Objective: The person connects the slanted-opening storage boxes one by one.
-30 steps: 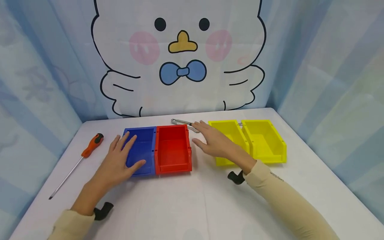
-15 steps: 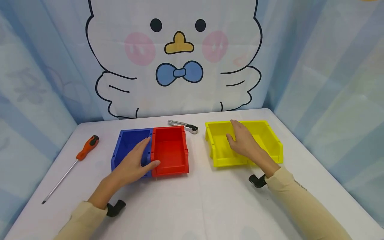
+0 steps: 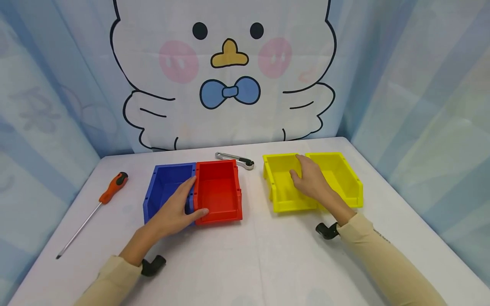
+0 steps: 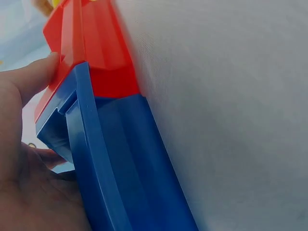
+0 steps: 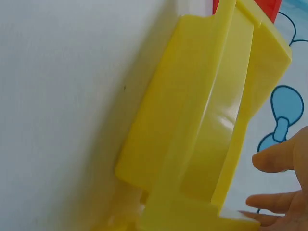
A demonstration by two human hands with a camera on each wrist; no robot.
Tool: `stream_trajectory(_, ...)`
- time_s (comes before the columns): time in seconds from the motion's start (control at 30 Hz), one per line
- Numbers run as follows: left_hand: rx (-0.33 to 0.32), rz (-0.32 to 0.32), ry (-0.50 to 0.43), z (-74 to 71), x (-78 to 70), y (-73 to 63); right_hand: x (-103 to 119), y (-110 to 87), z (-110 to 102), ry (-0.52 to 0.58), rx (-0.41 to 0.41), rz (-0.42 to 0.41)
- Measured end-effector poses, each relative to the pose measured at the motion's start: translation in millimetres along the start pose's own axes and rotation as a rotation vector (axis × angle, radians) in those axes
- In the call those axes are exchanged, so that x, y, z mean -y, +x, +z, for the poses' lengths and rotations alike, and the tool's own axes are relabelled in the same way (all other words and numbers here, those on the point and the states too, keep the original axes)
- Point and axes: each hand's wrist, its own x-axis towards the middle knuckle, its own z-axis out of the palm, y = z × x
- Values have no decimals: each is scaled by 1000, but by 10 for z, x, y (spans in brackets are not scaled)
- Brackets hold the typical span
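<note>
Far left: screwdriver point(image 3: 103, 199) on the desk point(image 3: 260, 259), well apart from the bins; low risk unless the blue bin point(image 3: 164, 187) gets shoved hard left. Left hand point(image 3: 170, 217) sits over the blue/red join, thumb on the red side. Can't tell if those fingers pinch the wall. If they catch only one rim, I'd expect any lift to split the pair or tilt one bin. Red bin point(image 3: 218, 193) is flush against blue; can't see a clip holding them. Ratchet-like tool point(image 3: 242, 161) lies just behind red's back right corner; pushing red back could knock it toward the desk's rear edge. Left yellow bin point(image 3: 281, 182) is next, right hand point(image 3: 314, 180) over its join with the right yellow bin point(image 3: 340, 182). Those fingers look loose and extended, gripping nothing. Thin gap at the rear rims: an off-centre push could skew the two further.
</note>
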Motion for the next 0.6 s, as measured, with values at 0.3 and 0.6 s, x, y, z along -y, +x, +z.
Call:
stream_trajectory(0.3, 14, -12, 3, 0, 8, -3, 44, -29, 48, 8, -46, -38)
stream_trajectory(0.6, 14, -19, 6, -1, 20, 1, 48, -21, 58, 31, 42, -43)
